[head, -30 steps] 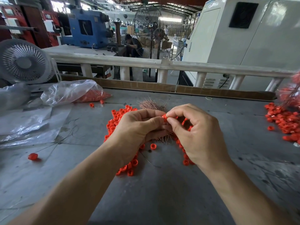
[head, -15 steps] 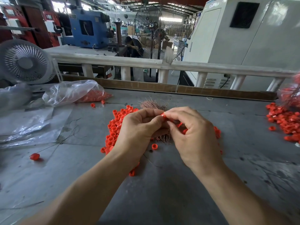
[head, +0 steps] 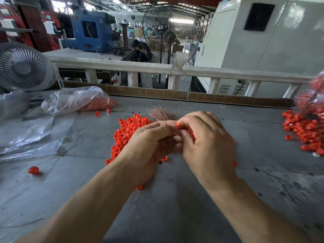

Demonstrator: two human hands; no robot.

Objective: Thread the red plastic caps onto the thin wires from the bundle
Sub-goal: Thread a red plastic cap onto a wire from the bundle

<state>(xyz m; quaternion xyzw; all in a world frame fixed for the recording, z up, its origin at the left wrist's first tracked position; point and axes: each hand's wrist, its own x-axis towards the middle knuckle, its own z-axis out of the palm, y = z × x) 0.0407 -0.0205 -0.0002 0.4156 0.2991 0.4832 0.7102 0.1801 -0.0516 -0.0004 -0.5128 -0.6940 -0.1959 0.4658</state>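
Both hands meet mid-table. We see our right hand [head: 208, 142] with fingers curled, pinching a small red plastic cap [head: 179, 125] at the fingertips. Our left hand [head: 150, 144] is curled too, thumb and forefinger pressed against the same cap; fine wire strands show beneath its fingers, so it seems to grip the bundle of thin coppery wires [head: 163, 114], whose far end fans out just beyond the knuckles. Whether a wire is inside the cap we cannot tell.

Under and left of the hands lies a loose heap of red caps [head: 126, 130]. One stray red cap on a wire [head: 33, 170] sits well apart to the left.

The surface is a worn grey table [head: 175, 207], scratched and stained. Left: a clear plastic bag holding more caps [head: 78, 100], flat plastic sheeting [head: 26, 137], a white desk fan [head: 24, 67]. Right edge: another spread of red caps [head: 305, 130].

Beyond, a pale railing [head: 228, 71], a blue machine [head: 91, 32], a tall pedestal fan [head: 164, 34], a large off-white cabinet [head: 263, 41].
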